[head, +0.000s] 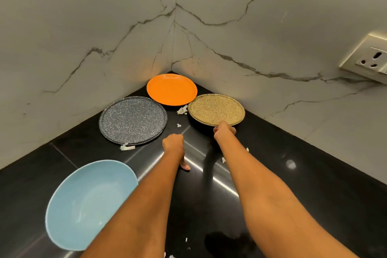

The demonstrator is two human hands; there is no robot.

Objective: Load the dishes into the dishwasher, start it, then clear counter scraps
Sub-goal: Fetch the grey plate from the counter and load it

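Observation:
Three plates lie in the corner of the black counter (303, 174): an orange plate (171, 89) at the back, a dark speckled plate (133, 120) to the left and a tan speckled plate (216, 109) to the right. My right hand (224, 130) grips the tan plate's near rim, which is lifted off the counter. My left hand (174, 145) hovers in the middle between the plates, fingers curled, thumb pointing down, holding nothing. A light blue bowl (88, 203) sits at the near left, partly hidden by my left forearm.
White food scraps (182, 110) lie between the plates, by the dark plate's front rim (127, 147) and near my right forearm. Marble walls close the corner. A wall socket (370, 58) sits at the right. A dark wet patch (226, 243) marks the near counter.

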